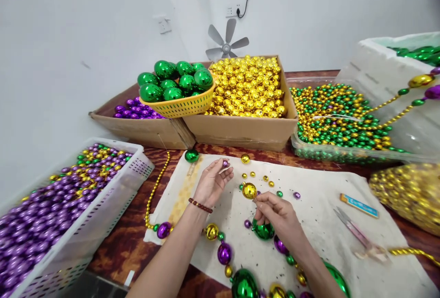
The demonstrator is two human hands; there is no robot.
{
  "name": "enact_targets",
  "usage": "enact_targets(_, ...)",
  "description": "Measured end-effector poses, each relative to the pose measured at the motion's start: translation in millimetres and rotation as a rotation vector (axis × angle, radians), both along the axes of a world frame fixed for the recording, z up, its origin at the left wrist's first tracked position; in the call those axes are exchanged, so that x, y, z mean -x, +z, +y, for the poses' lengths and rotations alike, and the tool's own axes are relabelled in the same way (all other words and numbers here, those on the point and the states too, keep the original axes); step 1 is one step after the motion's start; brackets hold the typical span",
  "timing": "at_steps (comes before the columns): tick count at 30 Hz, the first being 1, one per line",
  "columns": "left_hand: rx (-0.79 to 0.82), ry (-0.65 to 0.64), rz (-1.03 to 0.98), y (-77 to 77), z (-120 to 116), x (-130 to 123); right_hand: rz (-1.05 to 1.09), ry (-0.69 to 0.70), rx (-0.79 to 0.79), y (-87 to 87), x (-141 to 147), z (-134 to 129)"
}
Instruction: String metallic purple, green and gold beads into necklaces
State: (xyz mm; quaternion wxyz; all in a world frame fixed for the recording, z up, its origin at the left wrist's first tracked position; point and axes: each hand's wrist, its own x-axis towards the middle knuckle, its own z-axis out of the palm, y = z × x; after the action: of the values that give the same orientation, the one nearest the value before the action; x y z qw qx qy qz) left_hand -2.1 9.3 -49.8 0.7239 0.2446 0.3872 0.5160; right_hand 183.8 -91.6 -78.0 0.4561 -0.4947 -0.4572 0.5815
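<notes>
My left hand [213, 181], with a brown bead bracelet at the wrist, pinches a small purple bead [225, 163] over the white cloth [330, 188]. To its right, my right hand [273, 211] has its fingers closed just below a large gold bead [249, 190]; whatever thin piece they pinch is too small to make out. A large green ball [263, 229] hangs or lies beneath the right fingers. The bead string, with a purple ball [224, 253] and a big green ball [244, 284], curves across the cloth's near side. Small loose beads lie beyond my hands.
Scissors [355, 231] and a blue packet [359, 205] lie on the right. Behind stand a box of gold balls [240, 130], a yellow basket of green balls [178, 107] and a clear tub [343, 153]. A white crate [103, 215] of purple beads is at left.
</notes>
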Motion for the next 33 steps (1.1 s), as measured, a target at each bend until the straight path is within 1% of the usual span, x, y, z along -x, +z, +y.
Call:
enact_targets(2,-0.001,0.022,-0.006,3.3,1.2,3.9,-0.006,0.026,-0.012,-0.3,1.6,-2.4)
enact_targets(3,-0.028,0.027,0.048,2.9,2.0,5.3,-0.005,0.035,-0.016,-0.4,2.0,-3.5)
enact_targets(4,-0.087,0.024,0.168,0.9,3.0,6.3,-0.002,0.037,-0.019,-0.2,2.0,-4.2)
enact_targets(5,-0.166,0.014,0.337,-2.6,4.1,6.9,0.003,0.026,-0.018,0.2,1.6,-4.7)
enact_targets(7,-0.331,-0.022,0.699,-13.1,6.1,6.6,0.020,-0.027,-0.007,1.7,0.0,-4.6)
enact_targets(8,-0.394,-0.043,0.835,-19.3,6.8,5.9,0.029,-0.063,0.000,2.7,-1.2,-4.2)
enact_targets(10,-0.467,-0.086,0.975,-30.9,6.9,3.6,0.046,-0.127,0.004,4.4,-3.8,-3.0)
enact_targets(12,-0.547,-0.166,1.109,-38.3,5.2,0.7,0.059,-0.162,-0.006,5.2,-6.1,-2.1)
enact_targets(14,-0.638,-0.245,1.297,-40.1,1.9,-2.5,0.065,-0.168,-0.015,4.8,-7.7,-1.9)
enact_targets(16,-0.706,-0.289,1.495,-37.3,-2.8,-6.3,0.069,-0.162,-0.008,3.7,-8.1,-2.0)
enact_targets(18,-0.757,-0.333,1.652,-33.5,-8.6,-11.2,0.076,-0.156,0.006,2.6,-7.5,-1.8)
enact_targets(19,-0.781,-0.372,1.716,-32.4,-11.5,-14.1,0.080,-0.154,0.011,2.3,-6.9,-1.6)
enact_targets(21,-0.800,-0.463,1.765,-33.2,-16.6,-19.9,0.085,-0.152,0.015,2.2,-5.2,-0.7)
enact_targets(23,-0.782,-0.521,1.750,-37.1,-19.0,-24.0,0.087,-0.148,0.013,2.7,-3.5,0.2)
enact_targets(24,-0.767,-0.529,1.713,-39.4,-19.0,-24.8,0.088,-0.145,0.009,3.0,-2.7,0.5)
enact_targets(26,-0.719,-0.494,1.564,-41.7,-16.5,-23.3,0.085,-0.134,0.004,2.8,-1.5,0.5)
enact_targets(27,-0.672,-0.446,1.444,-41.0,-14.5,-21.0,0.082,-0.129,0.002,2.2,-0.9,0.1)
enact_targets(29,-0.512,-0.314,1.120,-35.0,-10.3,-13.7,0.075,-0.118,0.003,-0.1,0.6,-1.5)
enact_targets(31,-0.314,-0.197,0.729,-23.7,-7.6,-4.3,0.063,-0.093,0.004,-3.1,2.7,-3.9)
enact_targets(33,-0.169,-0.126,0.371,-10.7,-7.0,5.3,0.042,-0.049,-0.006,-6.0,5.3,-6.7)
